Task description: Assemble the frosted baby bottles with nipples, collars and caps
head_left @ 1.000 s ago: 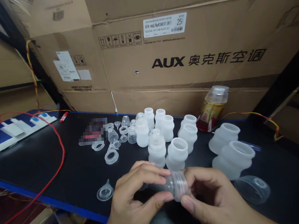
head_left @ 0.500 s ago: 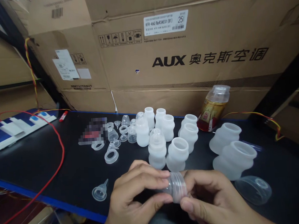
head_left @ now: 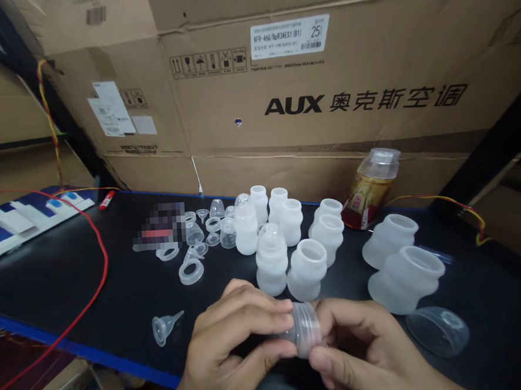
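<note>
Between my hands, low in the view, is a clear ribbed bottle cap piece (head_left: 307, 328), lying on its side in the air. My left hand (head_left: 238, 337) pinches its left end with fingertips and thumb. At its right rim my right hand (head_left: 358, 345) grips with thumb and bent fingers. The inside of the piece is hidden. Just beyond stand a white baby bottle (head_left: 272, 265) with a clear dome on top and an open frosted bottle (head_left: 307, 271). A clear silicone nipple (head_left: 165, 327) lies left of my left hand, and a clear dome cover (head_left: 439, 330) lies to the right.
Several frosted bottles (head_left: 404, 280) stand on the black table (head_left: 129, 285). Clear rings (head_left: 191, 271), nipples and domes lie left of them. A lidded jar (head_left: 370, 188) stands by the large cardboard box (head_left: 220, 115). A red cable (head_left: 103, 252) crosses the left side.
Both hands keep their hold on the cap piece, with hardly any shift. The whole scene has slid slightly left in the view, and the loose nipple appears turned a little.
</note>
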The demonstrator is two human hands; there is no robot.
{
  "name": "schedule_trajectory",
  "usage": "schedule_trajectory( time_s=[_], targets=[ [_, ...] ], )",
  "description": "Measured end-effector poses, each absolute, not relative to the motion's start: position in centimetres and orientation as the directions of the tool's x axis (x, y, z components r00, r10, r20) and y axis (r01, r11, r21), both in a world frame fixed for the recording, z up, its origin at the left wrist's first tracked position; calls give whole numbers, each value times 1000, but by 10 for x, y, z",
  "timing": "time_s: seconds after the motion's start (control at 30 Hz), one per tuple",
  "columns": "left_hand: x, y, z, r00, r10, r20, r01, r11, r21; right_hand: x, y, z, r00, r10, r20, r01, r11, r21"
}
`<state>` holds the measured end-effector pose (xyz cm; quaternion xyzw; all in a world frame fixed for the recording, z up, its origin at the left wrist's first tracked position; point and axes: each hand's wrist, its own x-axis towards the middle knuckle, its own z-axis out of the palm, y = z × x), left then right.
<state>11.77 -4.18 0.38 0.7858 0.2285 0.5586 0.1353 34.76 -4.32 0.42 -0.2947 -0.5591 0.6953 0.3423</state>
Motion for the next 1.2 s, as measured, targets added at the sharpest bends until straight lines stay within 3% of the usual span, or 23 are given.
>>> schedule_trajectory(
  time_s=[0.3, 0.5, 0.83, 1.2],
  targets=[
    [118, -47, -1, 268, 569, 777, 291, -817, 497, 344, -40, 5, -583, 811, 52, -189, -74, -979],
    [123, -48, 3, 245, 547, 801, 310, -827, 469, 345, -39, 8, -583, 812, -12, -83, -74, -994],
    [120, -48, 0, 220, 552, 804, 333, -818, 470, 348, -36, -1, -632, 775, -4, -189, -159, -969],
    [121, -46, 3, 207, 523, 827, 288, -840, 460, 345, -35, -1, -642, 766, 20, -201, -143, -969]
  ],
)
